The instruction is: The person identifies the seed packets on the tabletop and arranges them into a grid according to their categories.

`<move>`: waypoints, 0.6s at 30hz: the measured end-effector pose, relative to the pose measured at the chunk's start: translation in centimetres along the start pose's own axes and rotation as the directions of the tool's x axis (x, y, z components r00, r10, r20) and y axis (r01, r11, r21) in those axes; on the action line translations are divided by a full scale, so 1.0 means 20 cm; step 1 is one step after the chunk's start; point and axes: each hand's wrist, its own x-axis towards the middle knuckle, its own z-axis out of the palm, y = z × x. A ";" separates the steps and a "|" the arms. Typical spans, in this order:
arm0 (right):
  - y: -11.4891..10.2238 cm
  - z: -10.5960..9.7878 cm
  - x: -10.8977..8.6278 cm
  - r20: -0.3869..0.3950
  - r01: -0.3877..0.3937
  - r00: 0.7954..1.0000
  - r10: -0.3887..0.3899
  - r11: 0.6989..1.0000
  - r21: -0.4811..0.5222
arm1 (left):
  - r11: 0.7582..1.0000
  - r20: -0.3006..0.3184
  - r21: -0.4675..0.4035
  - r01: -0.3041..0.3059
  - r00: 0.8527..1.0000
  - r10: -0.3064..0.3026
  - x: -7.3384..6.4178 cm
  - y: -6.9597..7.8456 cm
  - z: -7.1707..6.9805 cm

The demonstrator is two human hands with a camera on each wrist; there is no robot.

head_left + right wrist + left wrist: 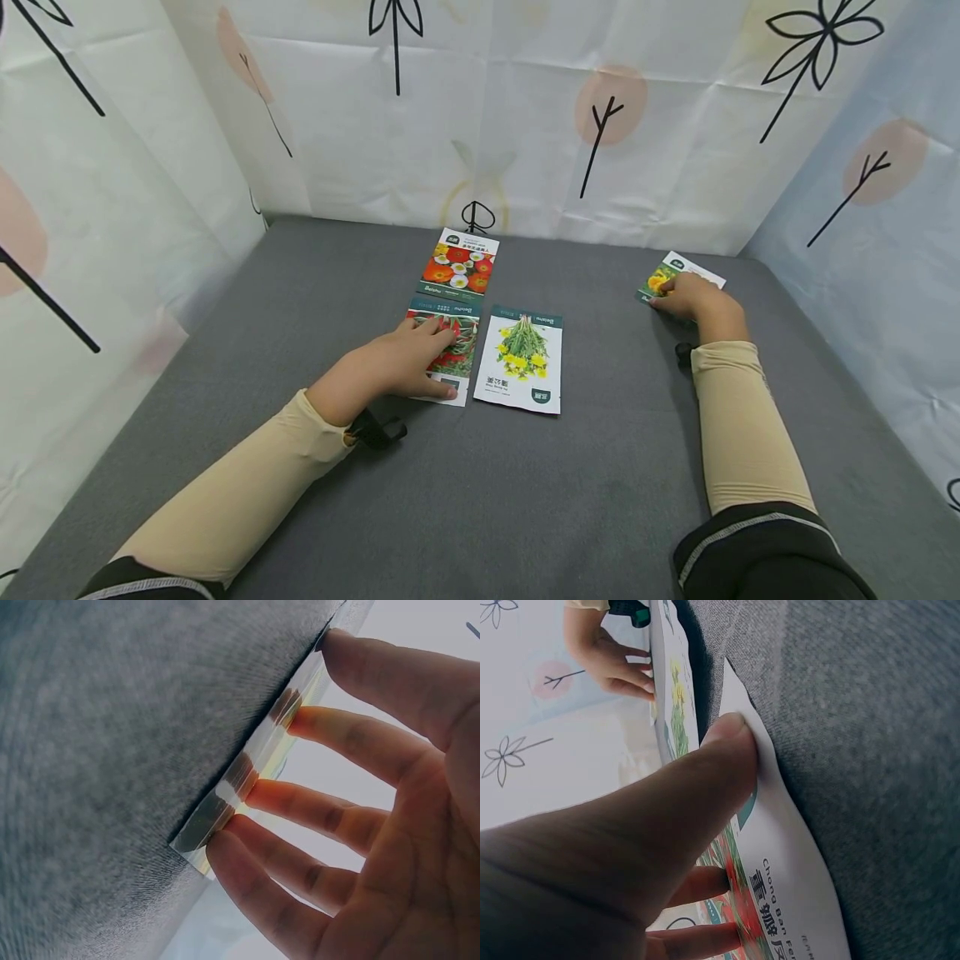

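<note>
My left hand point(401, 362) rests on a seed packet with red flowers point(459, 343), its fingers spread across the picture. In the left wrist view the thumb presses the packet's white end point(780, 847), whose edge curls slightly off the cloth. To its right lies a white seed packet with yellow flowers point(521, 358). Above it is a packet with orange and white flowers point(459, 265). Far right, my right hand point(697, 302) touches another yellow-flower packet point(701, 269); the right wrist view has its extended fingertips on the glossy packet point(240, 776), which lies on the cloth.
A grey cloth point(480, 500) covers the table. White printed curtains point(510, 108) stand along the back and both sides, close behind the upper packets. A black strap point(378, 429) hangs at the left wrist.
</note>
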 end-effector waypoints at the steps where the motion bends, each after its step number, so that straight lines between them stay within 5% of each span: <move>1: 0.00 0.00 0.00 0.003 -0.001 1.000 0.001 1.000 0.001 | 1.000 0.000 0.000 0.000 1.000 0.000 0.00 0.00 0.00; 18: -0.02 0.01 0.01 0.011 -0.015 1.000 0.015 1.000 -0.003 | 1.000 -0.008 -0.002 -0.005 1.000 0.005 0.00 0.00 0.00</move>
